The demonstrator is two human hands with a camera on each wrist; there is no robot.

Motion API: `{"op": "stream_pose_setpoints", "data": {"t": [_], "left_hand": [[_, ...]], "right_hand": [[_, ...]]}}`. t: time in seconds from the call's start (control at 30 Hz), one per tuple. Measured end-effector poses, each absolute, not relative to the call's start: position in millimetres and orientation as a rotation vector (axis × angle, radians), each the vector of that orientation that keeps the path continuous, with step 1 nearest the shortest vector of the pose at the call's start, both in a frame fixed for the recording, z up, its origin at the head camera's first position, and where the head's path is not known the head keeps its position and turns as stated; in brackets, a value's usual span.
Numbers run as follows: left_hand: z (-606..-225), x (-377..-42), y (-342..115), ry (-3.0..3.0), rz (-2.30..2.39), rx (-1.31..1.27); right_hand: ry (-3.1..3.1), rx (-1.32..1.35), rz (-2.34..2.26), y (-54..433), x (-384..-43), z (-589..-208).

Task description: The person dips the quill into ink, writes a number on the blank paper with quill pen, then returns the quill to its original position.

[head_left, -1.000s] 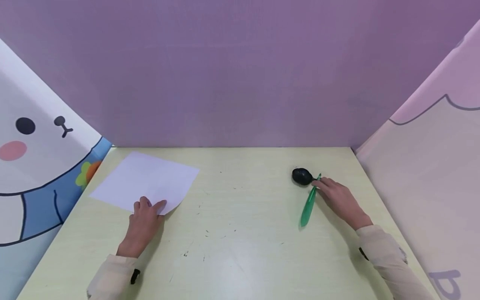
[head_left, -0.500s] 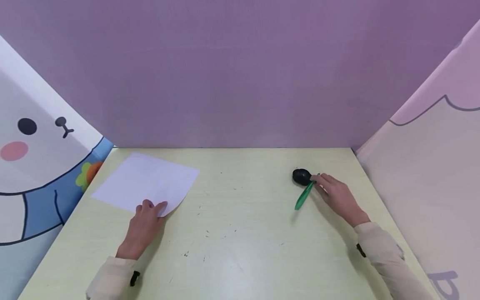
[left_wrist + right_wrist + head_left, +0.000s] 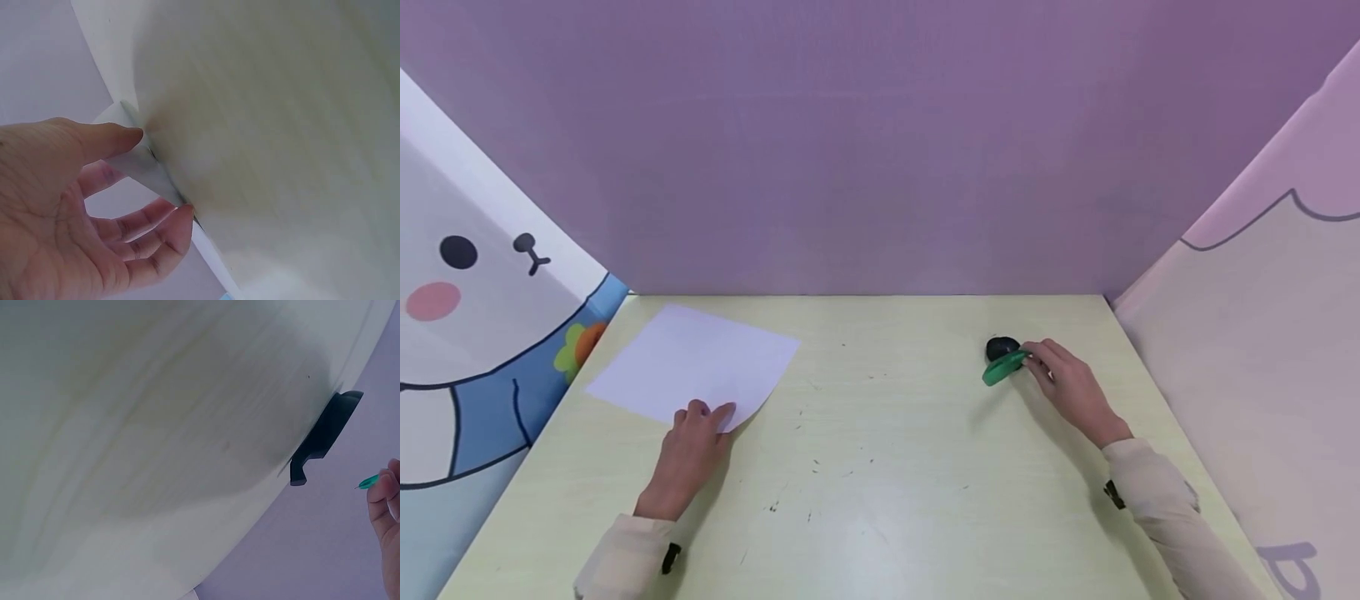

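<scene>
On the left of the head view lies a white sheet of paper (image 3: 703, 362). My left hand (image 3: 688, 454) pinches its near corner between thumb and fingers; in the left wrist view that corner curls up in the grip (image 3: 147, 169). At the right, my right hand (image 3: 1071, 387) pinches one end of a slim green tool (image 3: 1004, 367). In the right wrist view a thin point sticks out of the green tool (image 3: 369, 482) past the fingertips. A black, rounded object with a short stem (image 3: 1000, 347) rests on the table just behind, partly covered by the green tool in the head view.
The pale wooden table (image 3: 865, 500) has small dark marks near its middle. A purple wall panel (image 3: 865, 167) stands at its far edge. Printed panels rise along the left side (image 3: 490, 333) and right side (image 3: 1262, 350).
The green tool's free end has swung up and away from the table toward the black object, with my right hand shifting slightly left. My left hand and the paper have stayed almost still.
</scene>
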State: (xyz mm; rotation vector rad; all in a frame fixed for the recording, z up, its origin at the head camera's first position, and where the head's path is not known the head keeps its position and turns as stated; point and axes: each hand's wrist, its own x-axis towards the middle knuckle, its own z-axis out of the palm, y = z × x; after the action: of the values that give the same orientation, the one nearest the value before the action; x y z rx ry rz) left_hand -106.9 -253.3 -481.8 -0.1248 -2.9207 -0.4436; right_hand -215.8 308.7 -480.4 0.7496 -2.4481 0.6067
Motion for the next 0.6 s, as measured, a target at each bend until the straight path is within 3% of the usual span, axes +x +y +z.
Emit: {"op": "stream_pose_setpoints", "data": {"t": [0.6], "left_hand": [[-479.6,-102.8,-249.9,-2.874,-0.519,-0.187]], "right_hand": [[-2.455,0.747,0.630,308.1,-218.0,-480.1]]}}
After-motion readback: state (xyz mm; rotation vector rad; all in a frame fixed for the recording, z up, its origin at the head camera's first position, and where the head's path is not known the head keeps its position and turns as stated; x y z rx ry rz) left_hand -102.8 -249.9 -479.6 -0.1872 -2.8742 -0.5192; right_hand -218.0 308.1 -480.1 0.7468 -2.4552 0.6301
